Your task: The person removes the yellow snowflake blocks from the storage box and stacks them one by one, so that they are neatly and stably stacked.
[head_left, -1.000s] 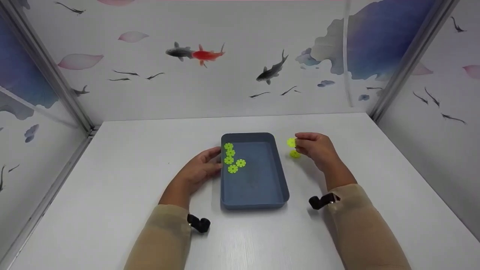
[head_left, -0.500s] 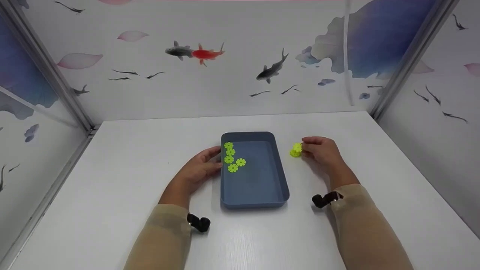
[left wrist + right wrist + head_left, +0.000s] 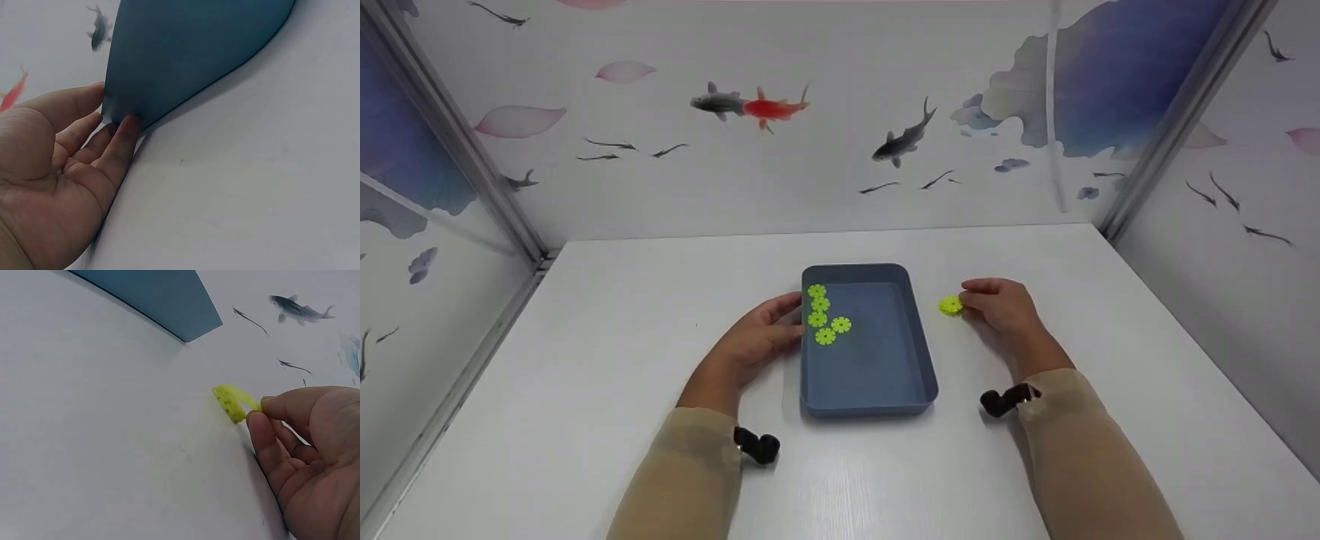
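Observation:
In the head view, my right hand (image 3: 1003, 309) pinches a yellow-green notched plastic disc (image 3: 247, 398) between thumb and fingertips. That disc is tilted, one edge meeting the top of a small stack of similar discs (image 3: 227, 405) on the table, right of the tray. From above, stack and held disc overlap. A blue-grey rectangular tray (image 3: 877, 367) stands in the middle, with several flat yellow-green discs (image 3: 825, 336) along its left side inside. My left hand (image 3: 757, 341) rests its fingertips and thumb against the outside of the tray's left wall, seen closely in the left wrist view.
The white table (image 3: 607, 330) carries the tray and ends at a printed back wall (image 3: 825, 187) with fish and petals. Side walls in metal frames stand left and right. A small black camera (image 3: 997, 403) sits on each sleeved wrist.
My right hand has moved slightly down, bringing its disc from above and beside the stack to lean against it. The left hand and tray have stayed put.

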Motion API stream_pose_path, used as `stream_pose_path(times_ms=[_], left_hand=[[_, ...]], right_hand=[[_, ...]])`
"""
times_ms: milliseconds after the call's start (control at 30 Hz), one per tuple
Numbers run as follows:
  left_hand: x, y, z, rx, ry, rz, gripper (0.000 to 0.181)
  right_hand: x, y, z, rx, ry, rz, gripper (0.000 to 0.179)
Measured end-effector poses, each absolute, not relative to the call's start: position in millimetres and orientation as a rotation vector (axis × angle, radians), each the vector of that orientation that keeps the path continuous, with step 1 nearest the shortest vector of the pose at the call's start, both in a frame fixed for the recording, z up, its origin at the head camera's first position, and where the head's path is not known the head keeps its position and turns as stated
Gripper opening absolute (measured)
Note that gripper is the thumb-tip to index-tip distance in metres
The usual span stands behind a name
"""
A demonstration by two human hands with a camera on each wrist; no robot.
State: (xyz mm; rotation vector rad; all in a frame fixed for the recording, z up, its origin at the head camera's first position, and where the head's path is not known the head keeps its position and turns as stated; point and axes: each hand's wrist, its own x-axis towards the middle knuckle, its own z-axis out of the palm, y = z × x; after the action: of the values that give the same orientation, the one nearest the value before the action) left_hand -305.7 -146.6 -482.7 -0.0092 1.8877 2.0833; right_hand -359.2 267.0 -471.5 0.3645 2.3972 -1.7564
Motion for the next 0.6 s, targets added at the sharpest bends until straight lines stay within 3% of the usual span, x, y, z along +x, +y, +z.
stream_pose_path(times_ms=[600], left_hand=[[-306.4, -147.7, -484.7, -0.02, 1.904, 2.078, 0.074]], right_hand=[[-360.6, 264.3, -477.0, 0.422, 2.287, -1.953, 0.041]])
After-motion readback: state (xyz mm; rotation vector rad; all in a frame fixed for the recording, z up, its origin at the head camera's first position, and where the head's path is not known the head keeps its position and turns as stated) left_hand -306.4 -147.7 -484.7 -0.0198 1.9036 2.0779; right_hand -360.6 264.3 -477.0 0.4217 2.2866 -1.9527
